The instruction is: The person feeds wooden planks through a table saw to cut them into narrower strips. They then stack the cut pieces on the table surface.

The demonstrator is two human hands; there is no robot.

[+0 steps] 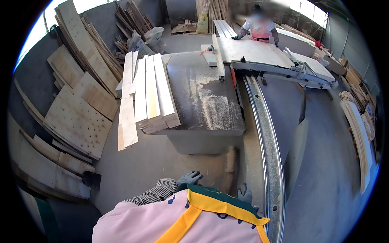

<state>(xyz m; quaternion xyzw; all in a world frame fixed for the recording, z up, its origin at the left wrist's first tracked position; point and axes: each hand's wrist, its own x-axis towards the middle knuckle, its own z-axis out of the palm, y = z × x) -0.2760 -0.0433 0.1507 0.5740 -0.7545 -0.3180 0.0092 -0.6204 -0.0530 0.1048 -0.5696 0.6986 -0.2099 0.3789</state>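
My left hand [189,178], in a grey glove, hangs in front of my body with its fingers stretched out and nothing in it. My right hand [245,194], gloved too, is near the metal sliding rail [268,158]; its fingers are apart and hold nothing I can see. Ahead is a saw table [188,97] with a dark top strewn with sawdust. A stack of pale wooden boards [156,91] lies along its left side. Farther off, a large pale panel [255,52] rests on the sliding carriage, beside an upright fence [219,56]. Neither hand touches the boards.
A co-worker [259,30] stands behind the panel, one gloved hand near its left edge. Plywood sheets [79,115] lean along the left wall. A ribbed hose [229,170] runs down below the table. More stacked boards [356,137] lie at the right.
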